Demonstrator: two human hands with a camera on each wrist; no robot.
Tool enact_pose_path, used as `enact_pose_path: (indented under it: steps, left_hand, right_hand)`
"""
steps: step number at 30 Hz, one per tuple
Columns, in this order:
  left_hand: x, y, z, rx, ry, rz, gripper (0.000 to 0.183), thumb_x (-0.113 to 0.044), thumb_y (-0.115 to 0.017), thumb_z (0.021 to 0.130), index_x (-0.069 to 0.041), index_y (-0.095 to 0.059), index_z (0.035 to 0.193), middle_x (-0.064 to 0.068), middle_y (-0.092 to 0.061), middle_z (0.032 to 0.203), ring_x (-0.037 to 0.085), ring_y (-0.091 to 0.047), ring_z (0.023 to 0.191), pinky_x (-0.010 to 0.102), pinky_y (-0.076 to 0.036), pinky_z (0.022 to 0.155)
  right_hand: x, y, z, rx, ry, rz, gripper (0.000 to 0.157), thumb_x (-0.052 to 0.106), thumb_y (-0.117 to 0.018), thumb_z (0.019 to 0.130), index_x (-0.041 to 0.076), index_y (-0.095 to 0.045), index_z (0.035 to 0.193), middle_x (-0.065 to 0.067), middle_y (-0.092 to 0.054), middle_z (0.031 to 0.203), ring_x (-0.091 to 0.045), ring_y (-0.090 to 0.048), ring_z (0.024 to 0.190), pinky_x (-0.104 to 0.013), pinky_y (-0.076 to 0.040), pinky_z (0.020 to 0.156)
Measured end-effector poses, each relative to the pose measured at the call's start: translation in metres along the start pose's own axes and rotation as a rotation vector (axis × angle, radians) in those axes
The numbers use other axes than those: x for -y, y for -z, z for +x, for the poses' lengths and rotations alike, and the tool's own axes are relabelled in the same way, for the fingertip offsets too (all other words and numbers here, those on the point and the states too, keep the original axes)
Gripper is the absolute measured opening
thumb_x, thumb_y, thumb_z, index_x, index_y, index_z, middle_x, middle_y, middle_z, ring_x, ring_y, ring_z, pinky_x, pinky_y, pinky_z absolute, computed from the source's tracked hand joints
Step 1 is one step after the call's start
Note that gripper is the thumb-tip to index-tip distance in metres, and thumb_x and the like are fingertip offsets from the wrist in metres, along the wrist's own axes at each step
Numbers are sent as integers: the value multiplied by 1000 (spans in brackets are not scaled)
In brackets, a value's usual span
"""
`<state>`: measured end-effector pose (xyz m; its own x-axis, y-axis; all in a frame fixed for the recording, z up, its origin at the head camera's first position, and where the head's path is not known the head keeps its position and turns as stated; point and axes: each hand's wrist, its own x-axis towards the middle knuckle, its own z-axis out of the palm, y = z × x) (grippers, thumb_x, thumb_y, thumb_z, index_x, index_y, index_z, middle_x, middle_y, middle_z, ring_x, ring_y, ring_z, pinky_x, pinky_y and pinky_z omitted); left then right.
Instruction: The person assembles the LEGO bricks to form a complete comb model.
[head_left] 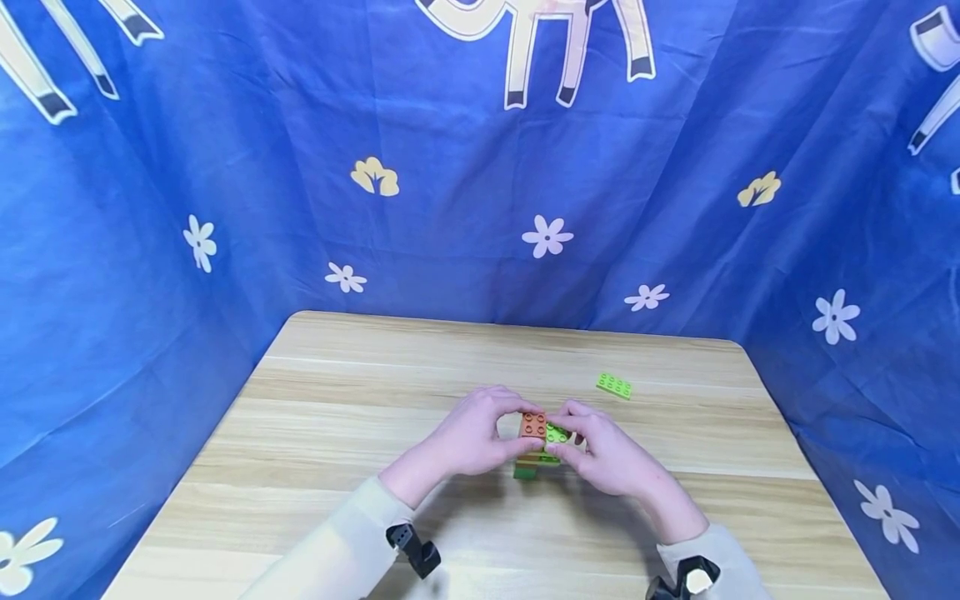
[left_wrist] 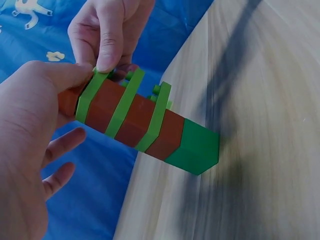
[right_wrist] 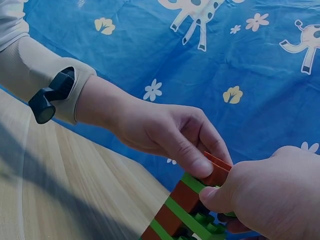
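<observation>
A tower of toy building bricks [left_wrist: 132, 120] stands on the table between both hands. Its base is a dark green brick [left_wrist: 194, 147]; above it, reddish-brown bricks alternate with light green plates that jut out to the right. My left hand [head_left: 480, 429] pinches the brown top brick [head_left: 533, 425] between thumb and fingers. On the other side, my right hand [head_left: 603, 450] pinches the jutting end of the uppermost light green plate [head_left: 557, 434]. Fingers partly hide the tower's top in both wrist views.
A loose light green plate [head_left: 614, 386] lies studs up on the wooden table [head_left: 360, 383], beyond the right hand. Blue patterned cloth [head_left: 450, 225] hangs behind the table and along both sides. Each wrist carries a small black device.
</observation>
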<state>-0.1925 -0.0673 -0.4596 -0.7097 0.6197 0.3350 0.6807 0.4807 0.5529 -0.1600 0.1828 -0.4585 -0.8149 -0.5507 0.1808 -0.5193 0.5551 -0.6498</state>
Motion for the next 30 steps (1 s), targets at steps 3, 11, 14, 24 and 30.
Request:
enact_pose_path:
  steps: [3,11,14,24,30]
  left_hand:
    - [-1,-1,1,-36,-18,-9,47,-48,-84,90,-19,-77,125,-11,-75,114,9,-66,109,36,-52,100]
    - [-1,-4,1,-68,-10,-35,45,-49,-85,88,-19,-79,122,-14,-74,108,5,-65,103,35,-52,96]
    - [-1,-6,0,-61,24,-66,45,-49,-85,89,-20,-79,122,-16,-73,107,5,-65,103,37,-51,98]
    - [-3,-8,0,-39,116,-159,43,-48,-85,89,-21,-80,122,-21,-70,104,7,-64,104,41,-50,99]
    - [-2,-10,-1,-29,139,-185,44,-48,-84,89,-21,-79,123,-22,-70,107,7,-65,106,41,-50,100]
  right_hand:
    - [0,0,0,-2,6,-7,42,26,-70,104,4,-67,140,12,-57,104,-7,-55,80,-27,-52,70]
    - [0,1,0,-3,16,-6,40,28,-69,105,7,-69,139,13,-57,103,-8,-55,80,-27,-51,69]
    - [0,1,0,-4,15,-5,42,28,-69,105,5,-67,140,13,-57,103,-7,-55,80,-27,-51,69]
    - [1,0,0,2,3,-1,44,25,-70,104,5,-65,143,13,-58,104,-7,-56,80,-28,-52,70]
    - [1,0,0,4,-5,1,45,25,-70,104,5,-65,143,13,-57,104,-8,-56,79,-28,-52,70]
